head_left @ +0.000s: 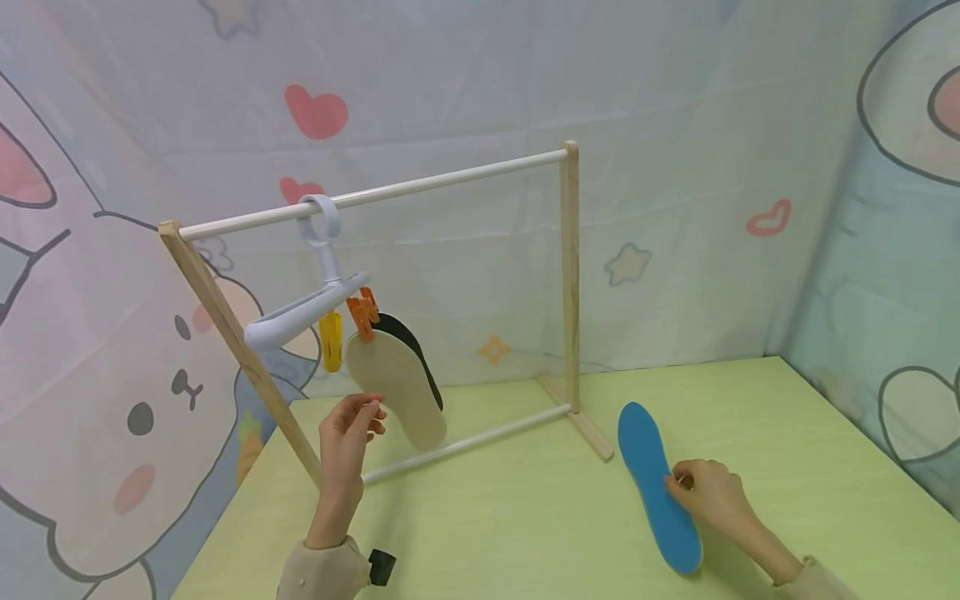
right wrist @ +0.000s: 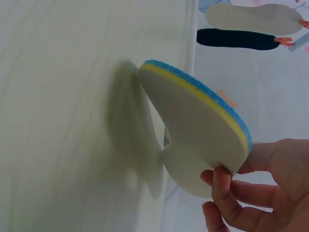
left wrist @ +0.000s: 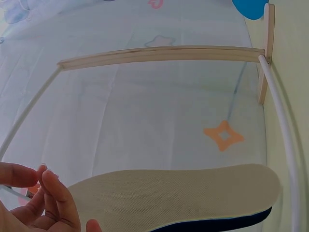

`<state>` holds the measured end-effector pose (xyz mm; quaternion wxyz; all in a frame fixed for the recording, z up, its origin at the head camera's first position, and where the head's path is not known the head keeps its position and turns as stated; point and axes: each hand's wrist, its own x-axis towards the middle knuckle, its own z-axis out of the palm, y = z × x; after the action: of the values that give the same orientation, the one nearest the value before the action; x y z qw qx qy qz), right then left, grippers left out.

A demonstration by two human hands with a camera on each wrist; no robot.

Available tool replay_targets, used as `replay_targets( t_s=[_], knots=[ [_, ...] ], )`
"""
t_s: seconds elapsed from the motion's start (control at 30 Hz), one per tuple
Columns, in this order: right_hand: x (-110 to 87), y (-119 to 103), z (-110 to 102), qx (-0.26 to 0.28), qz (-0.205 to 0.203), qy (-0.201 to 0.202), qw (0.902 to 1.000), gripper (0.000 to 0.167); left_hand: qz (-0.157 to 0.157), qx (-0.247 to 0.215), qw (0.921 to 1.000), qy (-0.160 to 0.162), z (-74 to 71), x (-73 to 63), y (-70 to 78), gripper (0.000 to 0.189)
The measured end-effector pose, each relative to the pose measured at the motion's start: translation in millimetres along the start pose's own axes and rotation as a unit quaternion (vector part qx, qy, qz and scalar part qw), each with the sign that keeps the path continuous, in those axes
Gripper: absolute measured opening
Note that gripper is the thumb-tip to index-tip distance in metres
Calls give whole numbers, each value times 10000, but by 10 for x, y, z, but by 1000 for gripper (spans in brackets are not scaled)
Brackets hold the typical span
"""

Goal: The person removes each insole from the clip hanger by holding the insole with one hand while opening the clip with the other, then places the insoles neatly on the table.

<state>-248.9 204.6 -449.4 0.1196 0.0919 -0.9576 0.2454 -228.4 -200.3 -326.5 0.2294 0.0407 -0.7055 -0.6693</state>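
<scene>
The right grip [head_left: 711, 493] pinches the blue insole [head_left: 651, 479] by its right side edge, above the surface [head_left: 487, 525], between the stand [head_left: 571, 275] and the surface's right edge. The left grip [head_left: 348, 437], loosely curled and free, hovers beside the hanging beige insole [head_left: 401, 383].

Looks like matt foam, rough-edged, on the blue insole [head_left: 651, 479] in the right hand [head_left: 711, 497], cloth-like on its pale side. Fine-textured matt fabric on the beige insole [left wrist: 174, 195] beside the left hand [head_left: 347, 446]. Smooth plastic for the hanger [head_left: 303, 315] and orange clips [head_left: 362, 313] above it; bare wood for the upright [head_left: 571, 275] between hands, farther back.
</scene>
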Motion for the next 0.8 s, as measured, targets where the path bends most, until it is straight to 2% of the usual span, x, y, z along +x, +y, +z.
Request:
replay_targets(
  t_s=[0.17,0.37,0.8],
  knots=[
    [4,25,-40,-107,99,-107,9998,10,-1,41,10000,2,-4,3,-4,14],
    [14,64,-77,-169,306,-299,9989,23,14,66,10000,0,-6,10,-6,14],
    [21,98,-100,-209,520,-765,9955,29,-42,7,10000,-21,-2,26,-37,14]
  ],
)
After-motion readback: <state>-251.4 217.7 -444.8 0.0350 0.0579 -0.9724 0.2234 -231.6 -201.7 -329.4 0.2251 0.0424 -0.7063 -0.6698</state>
